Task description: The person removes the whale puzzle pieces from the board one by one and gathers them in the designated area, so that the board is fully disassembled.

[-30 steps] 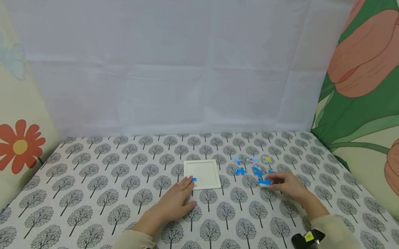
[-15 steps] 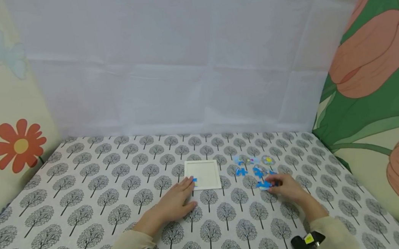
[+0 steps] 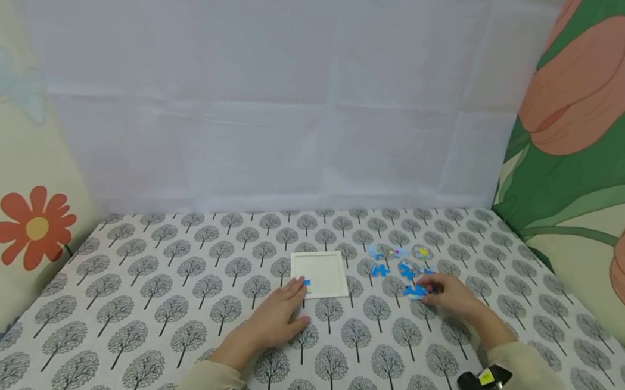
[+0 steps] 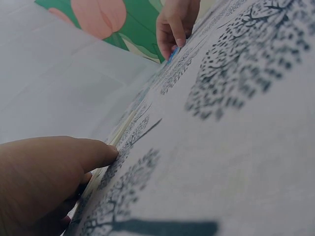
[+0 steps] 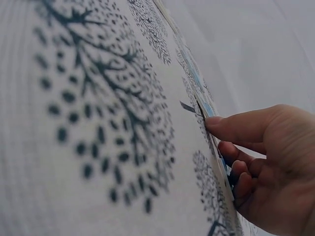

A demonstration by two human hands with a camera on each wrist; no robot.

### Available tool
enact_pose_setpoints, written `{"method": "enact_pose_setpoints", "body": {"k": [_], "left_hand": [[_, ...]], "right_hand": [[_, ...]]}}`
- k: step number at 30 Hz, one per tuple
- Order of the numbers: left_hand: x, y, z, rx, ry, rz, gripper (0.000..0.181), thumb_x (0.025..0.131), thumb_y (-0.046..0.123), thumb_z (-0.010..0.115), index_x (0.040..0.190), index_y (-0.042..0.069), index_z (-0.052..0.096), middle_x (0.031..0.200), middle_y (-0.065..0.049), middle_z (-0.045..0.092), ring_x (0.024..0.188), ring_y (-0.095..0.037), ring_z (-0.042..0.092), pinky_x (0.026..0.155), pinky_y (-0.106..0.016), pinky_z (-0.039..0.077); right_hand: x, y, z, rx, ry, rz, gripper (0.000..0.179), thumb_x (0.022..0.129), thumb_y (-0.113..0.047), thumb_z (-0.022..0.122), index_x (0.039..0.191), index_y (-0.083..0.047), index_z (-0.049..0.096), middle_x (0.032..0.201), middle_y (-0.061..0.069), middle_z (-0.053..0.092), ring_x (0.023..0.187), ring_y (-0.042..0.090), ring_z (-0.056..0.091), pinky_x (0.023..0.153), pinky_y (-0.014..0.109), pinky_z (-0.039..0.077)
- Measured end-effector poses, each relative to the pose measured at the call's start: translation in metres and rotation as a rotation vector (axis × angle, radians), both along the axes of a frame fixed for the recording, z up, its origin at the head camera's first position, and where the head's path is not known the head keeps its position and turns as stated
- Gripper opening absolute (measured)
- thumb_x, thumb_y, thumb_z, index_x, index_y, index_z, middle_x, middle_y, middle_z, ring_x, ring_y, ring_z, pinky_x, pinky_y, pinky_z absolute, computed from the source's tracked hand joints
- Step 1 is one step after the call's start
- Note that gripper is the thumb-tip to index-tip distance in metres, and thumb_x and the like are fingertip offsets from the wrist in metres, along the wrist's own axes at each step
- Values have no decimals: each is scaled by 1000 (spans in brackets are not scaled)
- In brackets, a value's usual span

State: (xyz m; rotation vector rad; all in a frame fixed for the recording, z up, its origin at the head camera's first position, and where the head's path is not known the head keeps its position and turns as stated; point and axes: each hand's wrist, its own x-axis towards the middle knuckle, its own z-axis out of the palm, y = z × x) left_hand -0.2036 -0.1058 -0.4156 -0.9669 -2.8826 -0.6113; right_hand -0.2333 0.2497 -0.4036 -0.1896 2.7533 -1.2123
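A square white puzzle tray (image 3: 327,257) lies flat on the patterned cloth. My left hand (image 3: 274,316) rests at its lower left corner with straight fingers, over a small blue puzzle piece (image 3: 307,283) inside that corner; most of this piece is hidden. In the left wrist view the thumb touches down beside the tray's edge. To the right, my right hand (image 3: 450,294) pinches a blue and white puzzle piece (image 3: 414,292) by its right side, low over the cloth. The right wrist view shows thumb and fingers (image 5: 216,120) at the edge of the piece.
Several loose puzzle pieces lie right of the tray: a blue one (image 3: 380,270), another blue one (image 3: 406,271), a round-looking one with a yellow flower (image 3: 422,252) and pale blue ones (image 3: 396,253) behind. A white sheet (image 3: 296,100) hangs at the back of the tree-print cloth (image 3: 179,298).
The right hand has tilted the pinched puzzle piece slightly and shifted it a little. My left hand stays at the tray. The whole head view has drifted slightly.
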Motion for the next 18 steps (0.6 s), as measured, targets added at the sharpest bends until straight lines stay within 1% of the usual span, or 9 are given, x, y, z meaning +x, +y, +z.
{"method": "enact_pose_setpoints", "body": {"k": [2,11,18], "left_hand": [[0,0,-1,-3,0,1,60,85,29,51,126,-10,35,135,-21,25,124,-32,21,100,-45,19],[0,1,0,-3,2,7,59,84,27,52,126,-10,36,134,-22,27,124,-33,22,99,-45,20],[2,1,2,-4,-12,12,59,84,28,52,126,-10,36,135,-21,26,124,-32,21,99,-45,19]], "right_hand": [[0,0,-1,4,-8,-18,32,72,-1,65,103,1,58,79,5,47,66,18,41,56,29,37],[0,0,-2,-4,-3,-15,30,73,0,64,102,1,58,80,5,47,66,18,40,55,29,37],[0,-1,-2,2,-19,-50,32,71,-2,66,101,0,59,81,5,48,67,18,41,56,29,37]]}}
